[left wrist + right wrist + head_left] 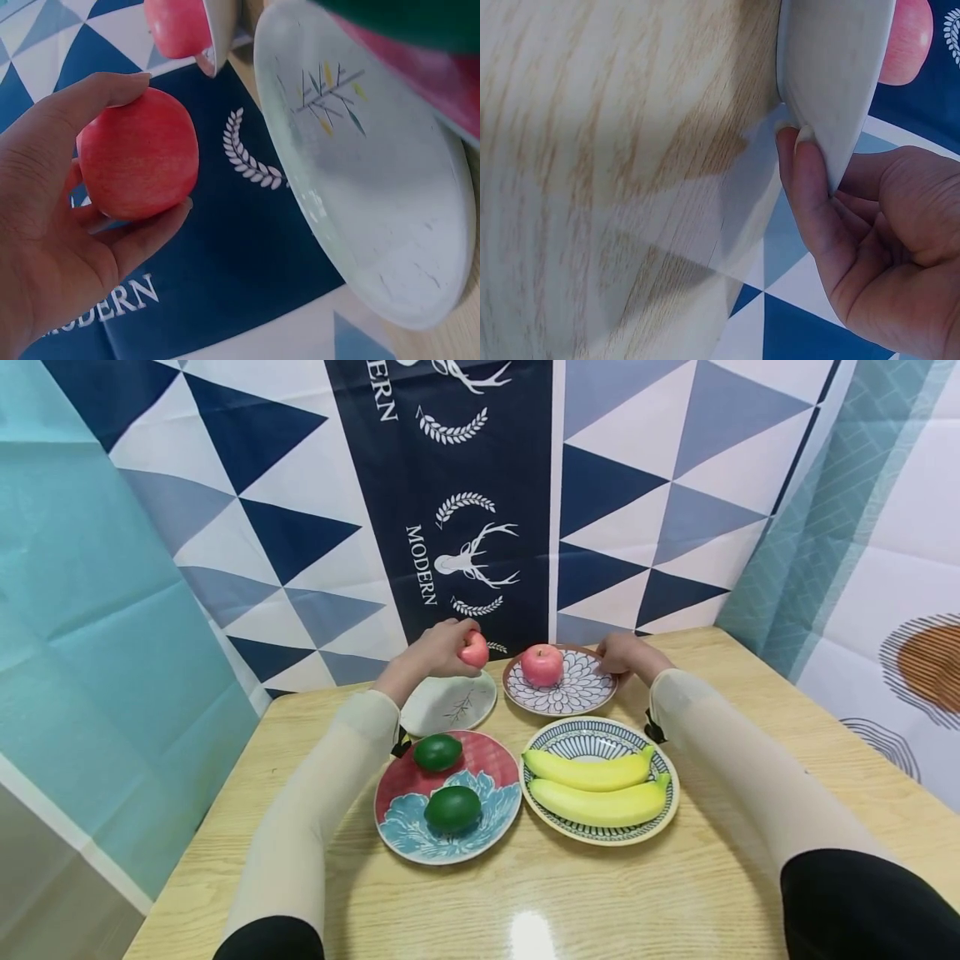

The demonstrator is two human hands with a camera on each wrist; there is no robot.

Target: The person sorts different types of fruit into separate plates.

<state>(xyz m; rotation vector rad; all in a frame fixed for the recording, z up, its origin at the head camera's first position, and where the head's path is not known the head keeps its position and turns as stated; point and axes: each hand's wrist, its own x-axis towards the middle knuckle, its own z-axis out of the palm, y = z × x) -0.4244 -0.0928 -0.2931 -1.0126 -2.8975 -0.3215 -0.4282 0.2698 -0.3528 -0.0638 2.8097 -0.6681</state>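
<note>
Up near the back wall, my left hand (442,649) holds a red apple (139,154) between thumb and fingers, above the white plate with a twig pattern (375,165). My right hand (630,657) pinches the right rim of a plate with a flower pattern (570,693); in the right wrist view its fingers (810,187) reach under the pale underside and the thumb lies over the rim. A second apple (542,665) sits on the left part of that flower plate.
Nearer the front, a red and blue plate (401,781) carries two green oval fruits (453,808). To its right, a patterned plate (667,810) bears two bananas (600,802). A patterned cloth wall (480,485) rises behind the wooden table (450,910).
</note>
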